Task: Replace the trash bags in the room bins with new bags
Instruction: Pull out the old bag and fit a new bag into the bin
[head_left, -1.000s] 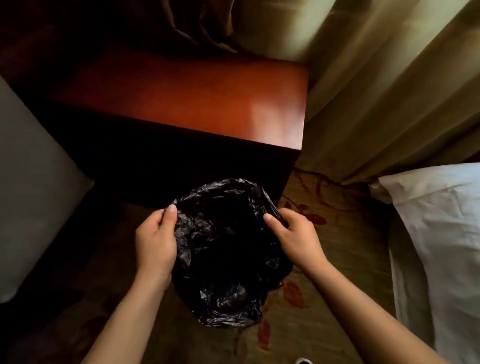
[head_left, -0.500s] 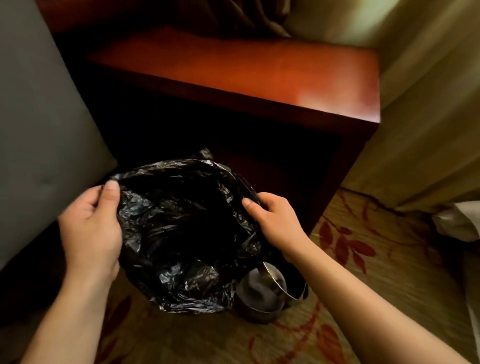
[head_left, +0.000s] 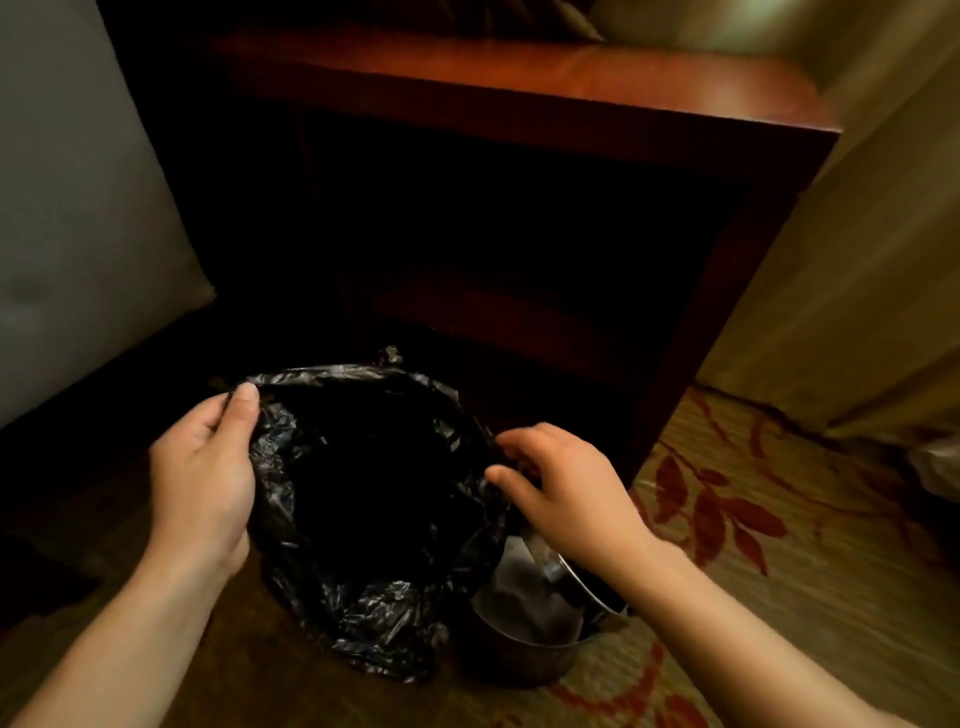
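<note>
Over the leaf-patterned carpet (head_left: 753, 597) by the red wooden nightstand (head_left: 519, 93), the left hand (head_left: 205, 483) and right hand (head_left: 566, 499) are each pinching the rim of a crinkled black plastic trash bag (head_left: 363, 493), holding it open just beside the small round metal bin (head_left: 524, 639), where spreading it evenly looks wisest.

Side table (head_left: 519, 88): reddish-brown wood, straight in front of me; the top shines a little, and the space under it is very dark.
Lower shelf (head_left: 519, 317): a dim board inside the table, hard to see.
Curtain (head_left: 857, 260): beige cloth at my right, just beside the table, reaching the floor.
Carpet (head_left: 810, 613): tan, with red leaves (head_left: 722, 514) at my right.
Cushion (head_left: 67, 234): grey, padded, at my left.
White cloth (head_left: 940, 467): a small piece at the right edge; I cannot tell what it is.
</note>
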